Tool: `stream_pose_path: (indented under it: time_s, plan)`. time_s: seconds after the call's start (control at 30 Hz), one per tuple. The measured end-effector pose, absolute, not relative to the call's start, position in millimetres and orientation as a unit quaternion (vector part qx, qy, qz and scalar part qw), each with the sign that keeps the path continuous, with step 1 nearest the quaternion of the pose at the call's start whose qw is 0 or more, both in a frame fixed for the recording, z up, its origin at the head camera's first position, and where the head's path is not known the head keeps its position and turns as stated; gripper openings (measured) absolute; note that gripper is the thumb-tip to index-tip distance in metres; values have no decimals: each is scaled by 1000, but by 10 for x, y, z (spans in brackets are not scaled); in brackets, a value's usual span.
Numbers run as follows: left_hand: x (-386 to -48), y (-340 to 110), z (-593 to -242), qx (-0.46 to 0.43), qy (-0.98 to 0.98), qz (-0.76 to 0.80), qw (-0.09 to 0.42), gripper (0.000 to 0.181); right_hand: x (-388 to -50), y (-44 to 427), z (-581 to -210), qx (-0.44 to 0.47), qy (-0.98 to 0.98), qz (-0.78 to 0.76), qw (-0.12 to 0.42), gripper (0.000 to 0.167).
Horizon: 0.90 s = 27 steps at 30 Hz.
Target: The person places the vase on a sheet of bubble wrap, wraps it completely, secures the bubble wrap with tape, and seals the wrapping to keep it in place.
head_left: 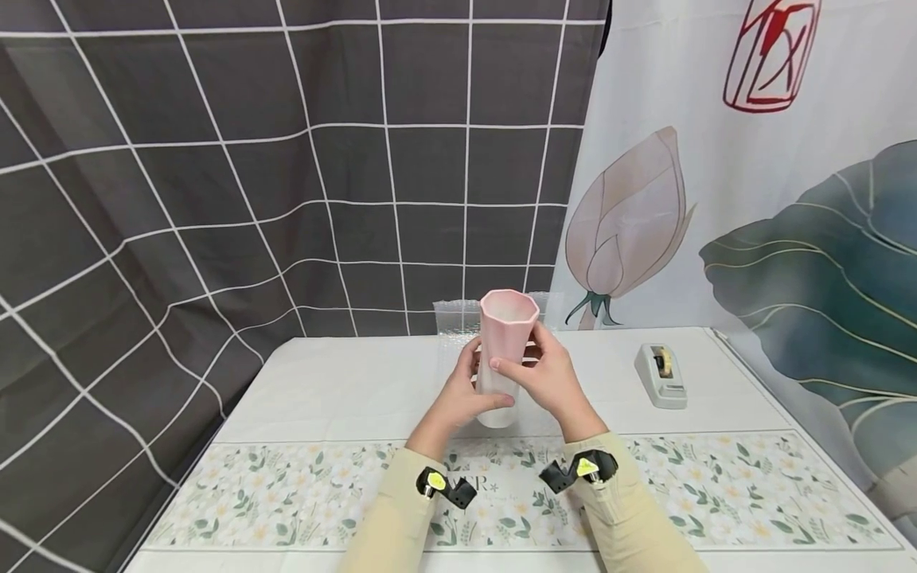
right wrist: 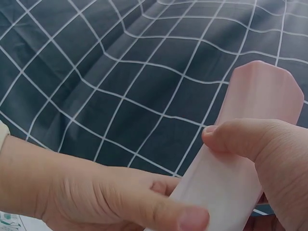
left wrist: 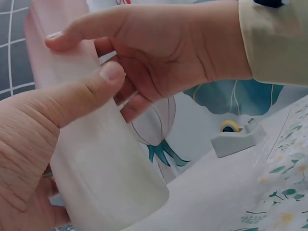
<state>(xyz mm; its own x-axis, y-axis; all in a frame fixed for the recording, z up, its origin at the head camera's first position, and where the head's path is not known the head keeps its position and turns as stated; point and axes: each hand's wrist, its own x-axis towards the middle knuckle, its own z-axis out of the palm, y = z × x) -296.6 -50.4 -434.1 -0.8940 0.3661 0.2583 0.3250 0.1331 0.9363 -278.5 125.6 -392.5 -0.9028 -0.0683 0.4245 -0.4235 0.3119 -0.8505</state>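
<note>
Left hand (head_left: 458, 395): grips vase (head_left: 504, 341), nearer base;
Right hand (head_left: 553, 377): grips higher, nearer mouth;
Long axis: near upright, between both hands

The left hand (head_left: 462, 391) grips a pink-and-white vase (head_left: 505, 330) low down, the right hand (head_left: 550, 376) higher up. Behind it, bubble wrap (head_left: 456, 318) shows at the far edge of the white table (head_left: 344, 390), and a tape dispenser (head_left: 661, 382) stands well apart to the right. A dark gridded curtain (head_left: 358, 167) hangs beside a pale printed one.
</note>
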Motion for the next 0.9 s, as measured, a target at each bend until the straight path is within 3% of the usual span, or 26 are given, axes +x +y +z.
stream_pose_path:
  time_s: [0.4,0.9]
  plan:
    - [-2942,-477,-4365,209,784,585,0,79,-2813,1234,-3962,159,-791,570,155,69]
    - [-2981,-548,-4364,185,816,547,-40,74,-2867,1271,-3982,190,-773,594,117,80]
